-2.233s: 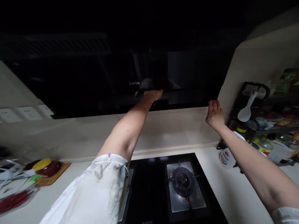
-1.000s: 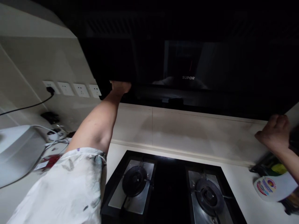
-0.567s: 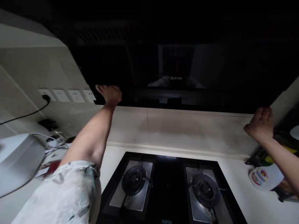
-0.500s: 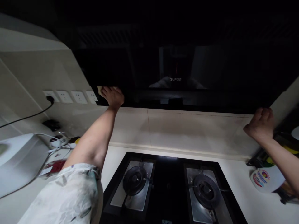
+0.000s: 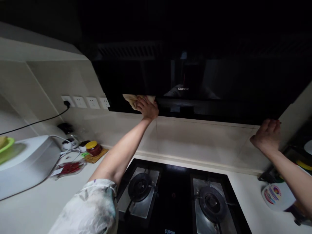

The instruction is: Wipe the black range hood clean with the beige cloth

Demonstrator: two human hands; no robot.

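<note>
A pale yellow cloth [image 5: 131, 100] lies under my left hand [image 5: 148, 108], its fingers pressing it against the lower lip of the black range hood [image 5: 219, 78]. Part of the cloth spreads out to the left of the fingers. At the hood's lower right corner, my right hand [image 5: 266, 135] has its fingers curled over the bottom edge; their tips are hidden. Below both arms sits a black gas hob with two burners, the left burner [image 5: 140, 187] and the right burner [image 5: 212, 202].
Wall sockets [image 5: 92, 103] with a plugged-in black cord are at the left. On the left counter stand a white appliance [image 5: 31, 165], a yellow-lidded jar [image 5: 93, 148] and a clear pack of red food [image 5: 70, 168]. A white bottle [image 5: 276, 195] stands beside a dark rack at the right.
My left hand has slid right along the hood's lower lip with the cloth, and more of the cloth shows. My right hand stays at the corner. The view has shifted slightly.
</note>
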